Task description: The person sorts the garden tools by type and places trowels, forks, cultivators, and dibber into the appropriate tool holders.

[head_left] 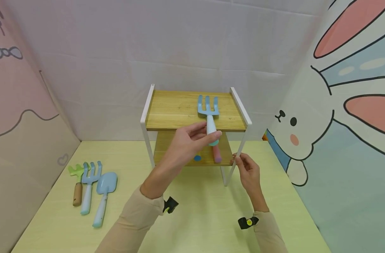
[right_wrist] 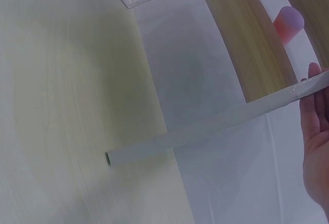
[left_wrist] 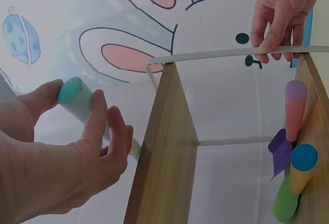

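Note:
My left hand (head_left: pixel 189 142) holds a light-blue garden hand fork (head_left: pixel 208 111) by its handle, thumb and fingers around the turquoise end. The tines point away, over the upper board (head_left: pixel 171 109) of a small two-tier wooden shelf. In the left wrist view the fork's handle (left_wrist: pixel 79 103) shows beside the edge of that board. My right hand (head_left: pixel 250 172) grips the shelf's white right front leg (head_left: pixel 241 146) at the height of the lower board (head_left: pixel 162 149). In the right wrist view, the fingers (right_wrist: pixel 308 113) are behind the white leg (right_wrist: pixel 216 121).
On the lower board lie a pink handle (left_wrist: pixel 295 113), a purple piece (left_wrist: pixel 281 152), a yellow handle with blue end (left_wrist: pixel 302 167) and a green one (left_wrist: pixel 286 201). At the table's left lie a green rake (head_left: pixel 77 189), a blue fork (head_left: pixel 87 196) and a blue trowel (head_left: pixel 107 182).

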`<state>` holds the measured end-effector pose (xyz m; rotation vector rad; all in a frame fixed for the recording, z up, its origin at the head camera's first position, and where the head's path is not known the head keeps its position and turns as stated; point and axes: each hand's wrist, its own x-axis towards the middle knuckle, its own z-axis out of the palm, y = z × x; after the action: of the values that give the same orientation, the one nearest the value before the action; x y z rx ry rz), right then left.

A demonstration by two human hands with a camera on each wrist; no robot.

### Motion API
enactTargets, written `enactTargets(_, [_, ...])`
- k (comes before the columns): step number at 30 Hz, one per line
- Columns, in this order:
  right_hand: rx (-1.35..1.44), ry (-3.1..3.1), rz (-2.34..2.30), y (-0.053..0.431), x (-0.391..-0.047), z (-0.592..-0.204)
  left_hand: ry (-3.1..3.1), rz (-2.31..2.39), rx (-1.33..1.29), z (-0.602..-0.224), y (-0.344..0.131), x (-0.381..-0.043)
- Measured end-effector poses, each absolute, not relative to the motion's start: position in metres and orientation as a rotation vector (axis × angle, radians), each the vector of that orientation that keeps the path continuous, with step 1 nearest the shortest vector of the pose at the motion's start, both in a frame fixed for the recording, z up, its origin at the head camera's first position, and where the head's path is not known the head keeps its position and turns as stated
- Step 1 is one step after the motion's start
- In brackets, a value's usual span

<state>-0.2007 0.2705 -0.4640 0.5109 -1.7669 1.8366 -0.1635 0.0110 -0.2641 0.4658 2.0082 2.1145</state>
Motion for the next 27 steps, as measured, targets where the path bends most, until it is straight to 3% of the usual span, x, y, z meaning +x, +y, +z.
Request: enactTargets(27, [0.477, -1.789, 1.827, 0.270, -0.200, -0.466, 2.323, 2.038, 0.548, -0.257, 0.052, -0.203])
